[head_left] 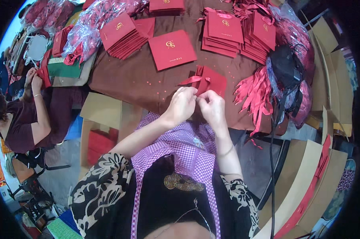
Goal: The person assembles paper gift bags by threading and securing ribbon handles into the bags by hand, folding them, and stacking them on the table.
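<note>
In the head view, one plain red pouch (217, 81) with a glossy red ribbon (190, 80) is lying at the frame's centre, the left hand (182, 104) and right hand (212, 107) pinching the ribbon between closed fingers; one gold-printed packet (173, 51) is lying above, two red stacks (223, 32) are sitting upper right; the pouch's far edge is sloping down rightward, its long axis partly hidden

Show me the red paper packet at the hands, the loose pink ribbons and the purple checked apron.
Red paper packet (217, 81): head view, right panel.
Loose pink ribbons (255, 90): head view, pile's middle.
Purple checked apron (194, 160): head view, front.
</note>
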